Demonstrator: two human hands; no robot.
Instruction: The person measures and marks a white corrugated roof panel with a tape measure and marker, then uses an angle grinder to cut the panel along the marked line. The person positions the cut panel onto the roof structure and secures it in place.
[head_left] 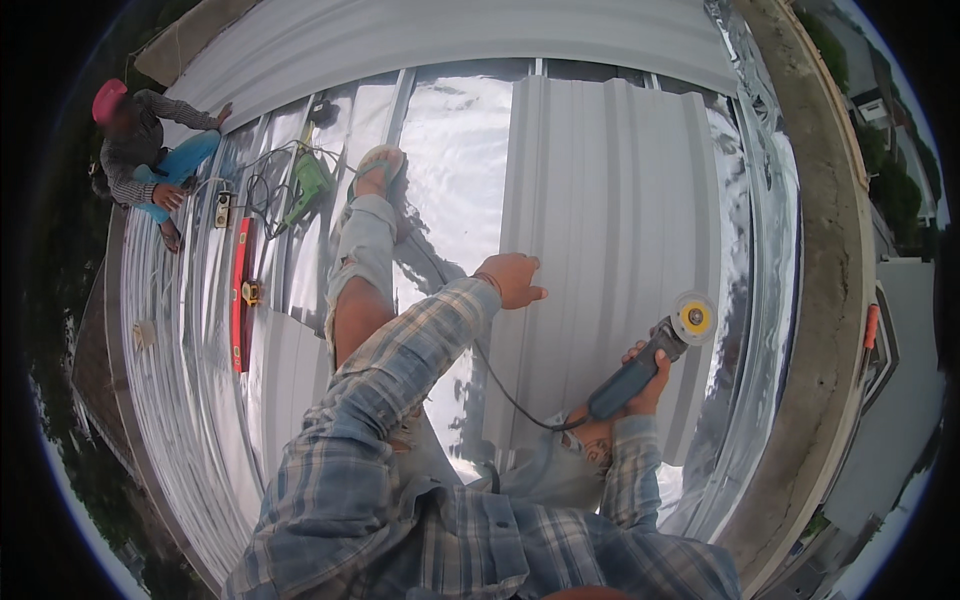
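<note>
My right hand point(648, 385) is wrapped round the dark body of an angle grinder point(625, 382). Its round disc point(693, 318), with a yellow centre, points away over the right part of a grey corrugated metal sheet point(610, 190). Whether the disc is spinning, I cannot tell. From the grinder's rear end a black cord point(510, 395) curves left beneath my left forearm. My left hand point(515, 280) is at the sheet's left edge, with the thumb to the right and the fingers curled. Anything under those fingers is hidden.
Shiny foil point(455, 140) covers the frame around the sheet. On the left lie a red spirit level point(241, 295), a tape measure point(250, 292), a green power tool point(308, 190) and a socket block point(222, 210). A person point(155, 150) crouches far left. A concrete ledge point(835, 250) runs along the right.
</note>
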